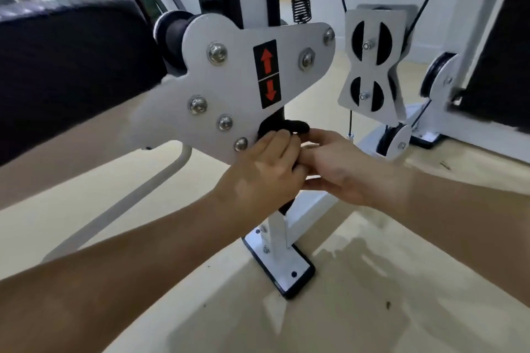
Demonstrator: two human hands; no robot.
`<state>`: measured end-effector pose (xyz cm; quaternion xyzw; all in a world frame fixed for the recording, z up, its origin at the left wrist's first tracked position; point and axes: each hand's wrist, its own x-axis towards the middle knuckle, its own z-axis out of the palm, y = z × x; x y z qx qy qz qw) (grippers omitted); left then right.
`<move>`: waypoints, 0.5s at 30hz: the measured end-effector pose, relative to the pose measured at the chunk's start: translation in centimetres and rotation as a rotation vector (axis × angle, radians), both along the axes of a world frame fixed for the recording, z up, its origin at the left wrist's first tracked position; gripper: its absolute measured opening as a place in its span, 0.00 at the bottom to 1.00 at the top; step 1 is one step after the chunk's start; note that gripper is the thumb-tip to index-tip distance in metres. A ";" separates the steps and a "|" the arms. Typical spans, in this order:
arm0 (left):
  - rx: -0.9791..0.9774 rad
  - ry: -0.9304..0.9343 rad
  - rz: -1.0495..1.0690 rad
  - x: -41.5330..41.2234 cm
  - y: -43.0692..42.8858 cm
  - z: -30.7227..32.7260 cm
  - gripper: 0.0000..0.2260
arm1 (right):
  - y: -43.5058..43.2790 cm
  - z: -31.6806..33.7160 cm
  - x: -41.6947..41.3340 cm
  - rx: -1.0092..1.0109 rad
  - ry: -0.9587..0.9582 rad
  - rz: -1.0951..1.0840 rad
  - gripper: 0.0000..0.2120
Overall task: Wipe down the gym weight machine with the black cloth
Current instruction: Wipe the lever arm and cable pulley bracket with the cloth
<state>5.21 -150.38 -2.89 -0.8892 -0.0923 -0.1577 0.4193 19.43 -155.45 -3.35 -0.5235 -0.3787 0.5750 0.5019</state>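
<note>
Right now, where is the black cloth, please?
Head view, centre: the black cloth is against the post below the grey plate, gripped by the left hand, right hand touching it.

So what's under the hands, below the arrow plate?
The black cloth, gripped by the left hand and pinched by the right hand, wrapped round the post. White post shows below; the stretch under cloth and hands is hidden.

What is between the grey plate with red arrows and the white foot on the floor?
Head view: a white post, with the left hand and right hand gripping the black cloth on it.
</note>
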 end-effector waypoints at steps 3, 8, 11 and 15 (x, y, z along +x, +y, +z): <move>-0.014 0.078 0.032 -1.1 0.1 -3.4 0.15 | 1.8 -2.7 -0.9 0.041 -0.270 -0.196 0.08; -0.384 0.279 0.222 -0.9 -1.1 -8.1 0.05 | 0.5 -9.6 -3.5 -0.109 -0.192 -0.405 0.11; -0.642 0.308 0.297 -0.9 -1.8 -10.0 0.12 | -1.9 -11.8 -5.3 -0.231 0.185 -0.430 0.09; -1.037 0.112 0.314 -0.7 -2.2 -9.0 0.17 | -3.7 -12.0 -5.6 -0.074 0.547 -0.435 0.05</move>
